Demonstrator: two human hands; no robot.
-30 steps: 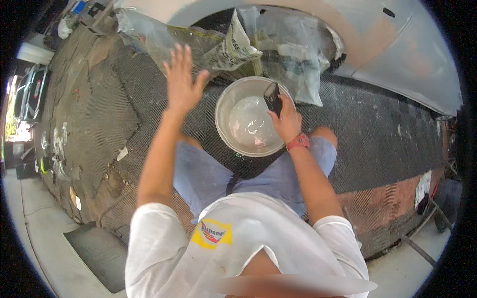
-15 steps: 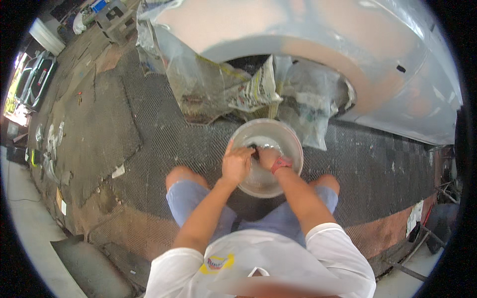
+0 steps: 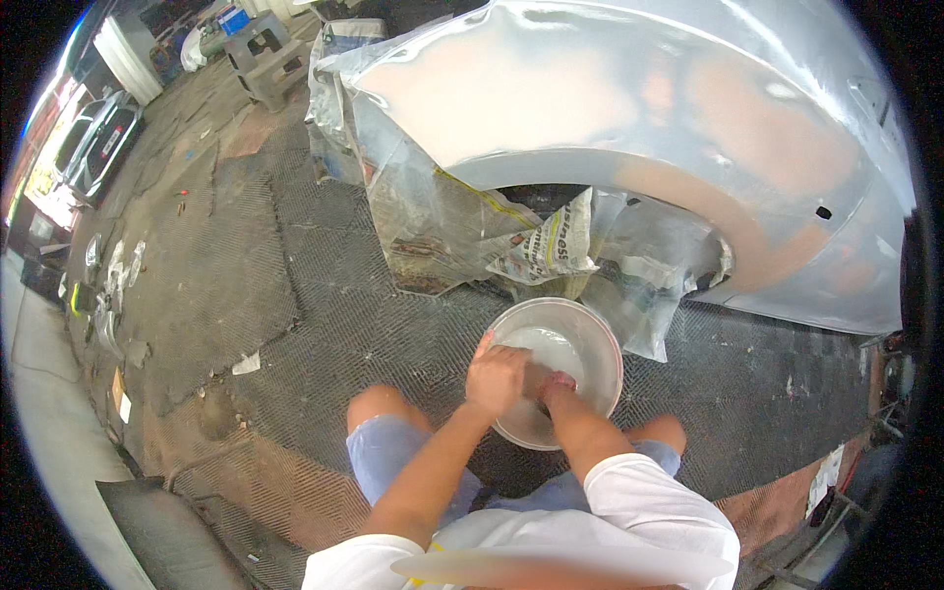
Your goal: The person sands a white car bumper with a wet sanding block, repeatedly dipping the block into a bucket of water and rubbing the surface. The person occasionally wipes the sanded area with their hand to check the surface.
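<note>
Basin (image 3: 596, 372): right hand (image 3: 538, 381) now lowered inside; left hand (image 3: 497, 379), earlier raised, at rim (image 3: 557, 301).

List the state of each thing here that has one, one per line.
Left hand: over the basin's left side, fingers bent; grip unclear
Right hand: inside the basin, mostly hidden; grip unclear
Red wristwatch: worn on the right wrist
Basin: upright, open-topped
Car panel: patchy, grey and peach
Plastic sheeting: crumpled, hanging
Printed paper: creased, by the wheel opening
</note>
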